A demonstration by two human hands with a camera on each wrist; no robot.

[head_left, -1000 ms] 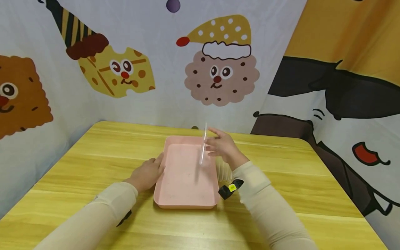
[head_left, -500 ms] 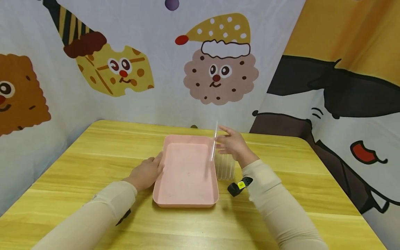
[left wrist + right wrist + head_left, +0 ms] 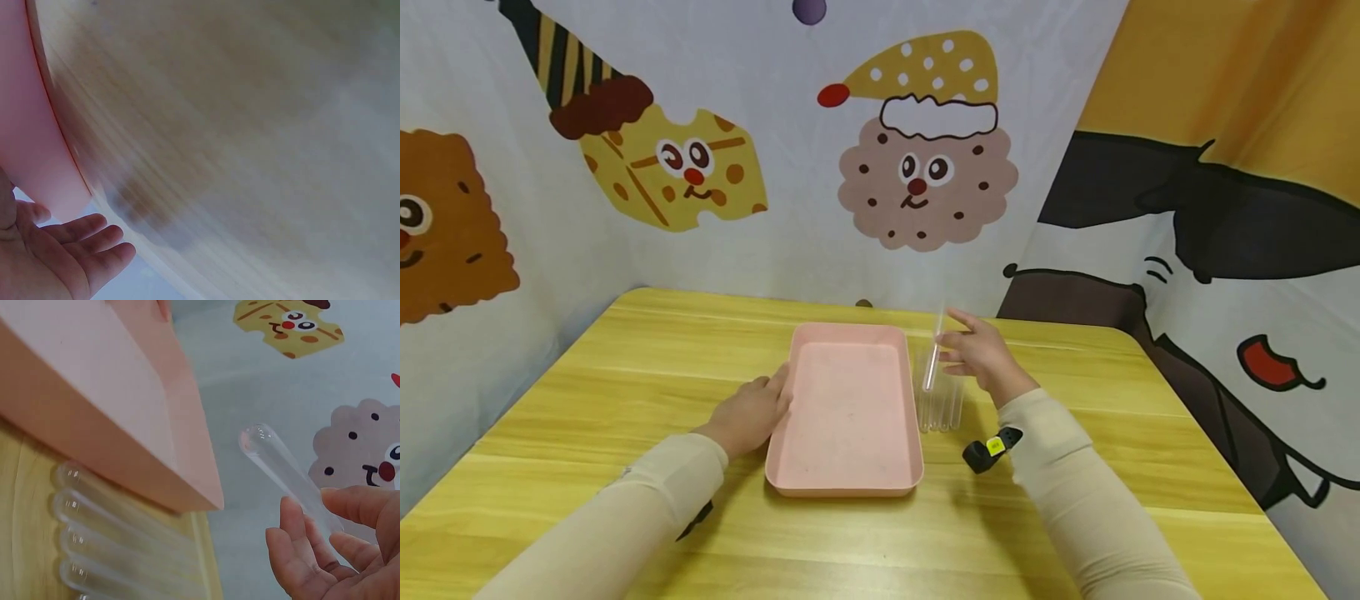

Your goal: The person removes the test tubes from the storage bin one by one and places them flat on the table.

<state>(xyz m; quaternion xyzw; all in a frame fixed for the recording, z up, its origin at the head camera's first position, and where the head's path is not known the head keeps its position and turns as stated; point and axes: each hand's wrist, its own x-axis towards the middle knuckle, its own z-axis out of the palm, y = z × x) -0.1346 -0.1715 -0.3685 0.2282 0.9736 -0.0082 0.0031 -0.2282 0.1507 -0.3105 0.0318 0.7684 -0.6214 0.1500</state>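
My right hand pinches a clear test tube between thumb and fingers, rounded end down, above the table right of the tray. In the right wrist view, the rounded end of this test tube points away from the fingers. Beneath it, several more clear test tubes lie side by side along the right edge of a pink tray. Against the tray's left side rests my left hand. In the left wrist view, the fingers of the left hand are loosely extended beside the tray's outer wall.
The tray stands on a yellow wood-grain table. Behind the table hangs a cloth printed with cartoon food figures. A black wrist camera is strapped to the right wrist, close to the loose tubes.
My right hand has carried the test tube rightward, from over the tray to above the row of tubes. The left hand has stayed at the tray's left side.
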